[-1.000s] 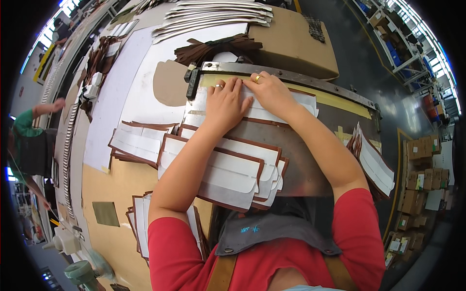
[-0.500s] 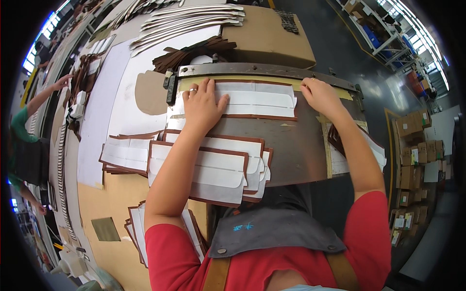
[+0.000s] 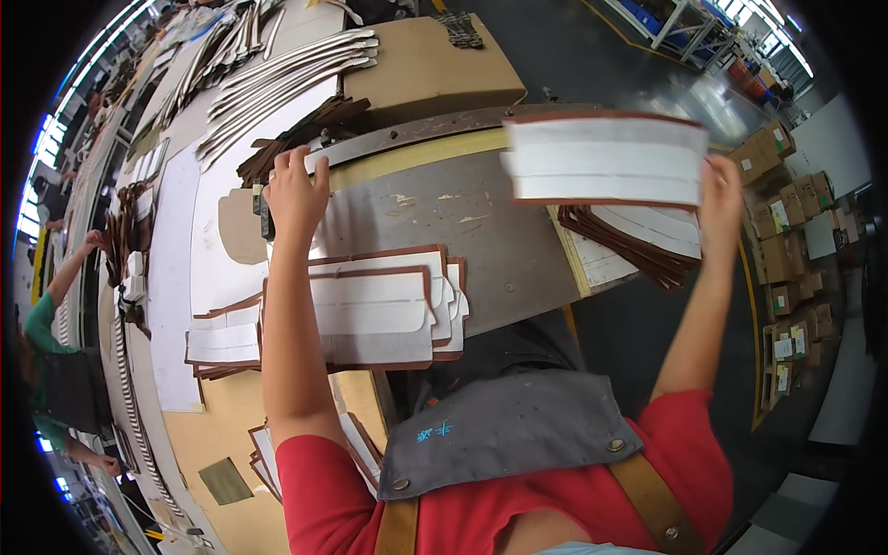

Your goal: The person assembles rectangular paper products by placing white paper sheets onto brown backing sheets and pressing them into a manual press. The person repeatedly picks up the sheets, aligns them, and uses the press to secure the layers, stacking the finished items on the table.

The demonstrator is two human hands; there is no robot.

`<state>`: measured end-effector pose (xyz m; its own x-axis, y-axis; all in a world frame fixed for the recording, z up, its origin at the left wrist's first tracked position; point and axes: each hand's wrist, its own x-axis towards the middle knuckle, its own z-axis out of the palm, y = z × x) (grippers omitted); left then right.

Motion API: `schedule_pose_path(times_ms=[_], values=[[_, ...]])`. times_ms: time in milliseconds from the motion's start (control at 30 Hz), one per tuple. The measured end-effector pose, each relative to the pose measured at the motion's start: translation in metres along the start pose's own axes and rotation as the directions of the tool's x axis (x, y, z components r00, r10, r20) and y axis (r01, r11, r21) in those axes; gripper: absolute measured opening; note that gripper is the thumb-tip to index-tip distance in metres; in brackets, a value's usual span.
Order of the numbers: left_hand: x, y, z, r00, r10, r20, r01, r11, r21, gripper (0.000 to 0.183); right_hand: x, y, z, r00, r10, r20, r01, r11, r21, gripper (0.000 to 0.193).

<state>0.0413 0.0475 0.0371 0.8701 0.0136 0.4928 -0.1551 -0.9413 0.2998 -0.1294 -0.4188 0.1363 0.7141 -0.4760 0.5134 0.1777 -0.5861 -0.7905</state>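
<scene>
My right hand grips the right end of a flat white panel with brown edges, raised and blurred at the right. Below it lies a stack of brown-edged panels on the right end of the metal plate. My left hand holds nothing I can see; its fingers are apart, by the left end of the metal bar and a bundle of dark brown strips. More brown-edged white panels lie overlapping at the near left of the plate, partly behind my left forearm.
Long pale strips and a large tan cardboard-coloured block lie beyond the plate. A dark block sits at the bar's left end. Cardboard boxes stand at the right. A person in a green sleeve works at the far left.
The panel has come off the plate and moved right in my right hand. My left hand has left the panel and shifted left to the bar's end. The view has turned somewhat.
</scene>
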Motion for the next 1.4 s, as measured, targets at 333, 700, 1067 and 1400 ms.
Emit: schedule_pose_path(times_ms=[333, 700, 1067, 1400], values=[[0.046, 0.028, -0.029, 0.984, -0.178, -0.029, 0.148, 0.889, -0.433, 0.037, -0.041, -0.008, 0.007, 0.979, -0.102, 0.176, 0.153, 0.939, -0.309, 0.016], [-0.099, 0.052, -0.113, 0.936, 0.308, 0.17, -0.208, 0.874, -0.438, 0.017, -0.112, -0.079, 0.2, 0.343, -0.366, 0.865, 0.409, 0.887, 0.213, 0.03], [-0.191, 0.039, -0.107, 0.966, 0.169, 0.197, -0.088, 0.927, -0.365, 0.028, -0.108, -0.081, 0.218, 0.246, -0.17, 0.954, 0.311, 0.946, 0.088, 0.029], [-0.202, 0.056, -0.087, 0.858, 0.442, 0.262, -0.356, 0.879, -0.317, 0.046, -0.113, -0.079, 0.22, 0.331, -0.328, 0.885, 0.422, 0.89, 0.173, 0.02]])
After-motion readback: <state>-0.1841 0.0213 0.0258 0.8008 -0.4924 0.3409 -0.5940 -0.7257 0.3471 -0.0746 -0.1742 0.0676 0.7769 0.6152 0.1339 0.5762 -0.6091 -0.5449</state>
